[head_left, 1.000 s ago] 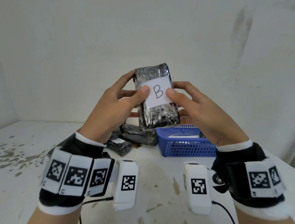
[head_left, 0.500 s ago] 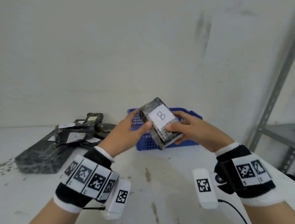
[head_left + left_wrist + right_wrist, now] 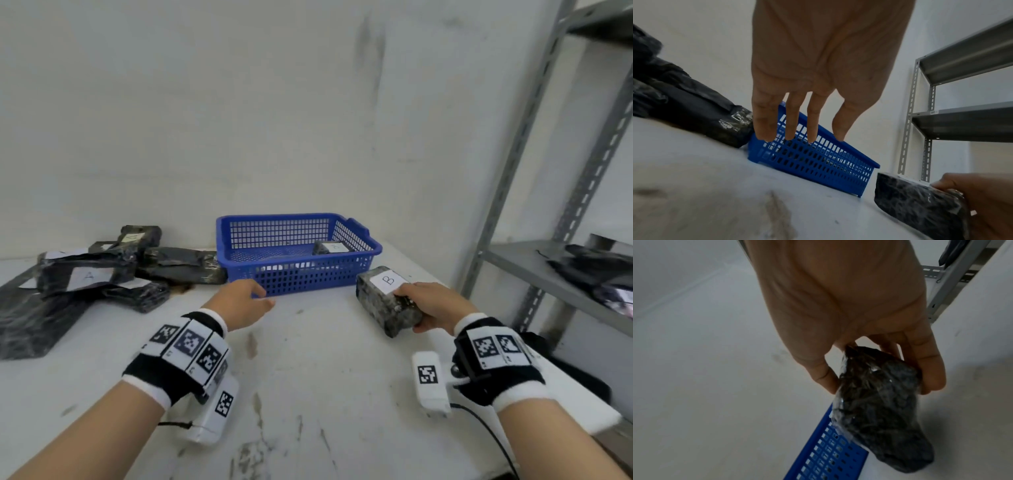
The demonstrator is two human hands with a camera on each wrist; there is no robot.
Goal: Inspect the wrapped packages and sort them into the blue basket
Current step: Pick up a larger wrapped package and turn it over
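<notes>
My right hand [image 3: 416, 301] grips a dark plastic-wrapped package [image 3: 385, 303] with a white label marked B, low over the table just right of the blue basket [image 3: 294, 277]. In the right wrist view the thumb and fingers [image 3: 929, 369] curl round the package [image 3: 879, 402] near its end. My left hand [image 3: 251, 298] hovers empty in front of the basket's near wall, fingers [image 3: 791, 120] straight and spread. One wrapped package [image 3: 329, 247] with a white label lies inside the basket at its right end.
A pile of several dark wrapped packages [image 3: 102, 270], some labelled A, lies left of the basket against the wall. A grey metal shelf rack [image 3: 561, 260] stands to the right with dark items on it. The white table [image 3: 308, 377] is stained.
The left hand has let go of the B package and moved left. The right hand has carried the package down and to the right of the basket.
</notes>
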